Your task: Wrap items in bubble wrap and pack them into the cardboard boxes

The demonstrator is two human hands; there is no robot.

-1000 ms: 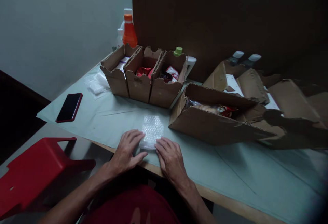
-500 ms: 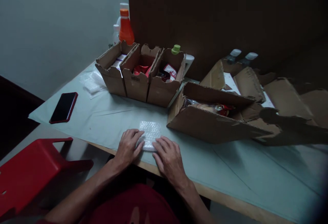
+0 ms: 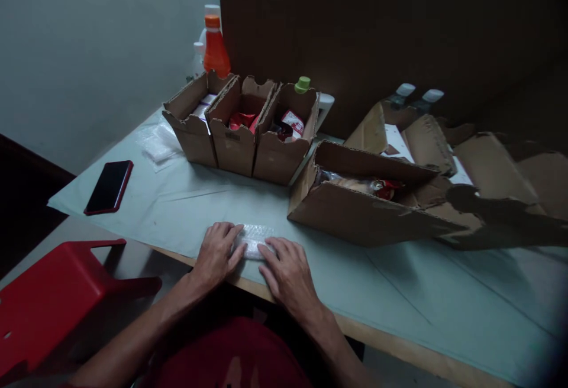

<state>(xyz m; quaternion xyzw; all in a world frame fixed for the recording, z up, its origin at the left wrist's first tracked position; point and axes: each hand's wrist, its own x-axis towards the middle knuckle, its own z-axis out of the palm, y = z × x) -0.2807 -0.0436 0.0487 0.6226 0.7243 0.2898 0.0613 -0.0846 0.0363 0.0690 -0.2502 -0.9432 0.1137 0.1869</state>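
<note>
A small piece of clear bubble wrap lies near the table's front edge, partly folded over on itself into a short, wide bundle. My left hand grips its left end, the thumb at the near side and the fingers over the top. On the right end rests my right hand, its fingers curled over the wrap and pressing it down. Both palms are hidden from above. Whether anything lies inside the folded wrap, I cannot tell.
Behind the wrap stand cardboard boxes with packets inside. A longer cardboard box holds wrapped food at the right. More bubble wrap and a phone lie at left. An orange bottle stands behind; a red stool is beside the table.
The bubble wrap has become shorter from front to back, its near part folded away from me. Both hands have stayed on it and shifted slightly left.
</note>
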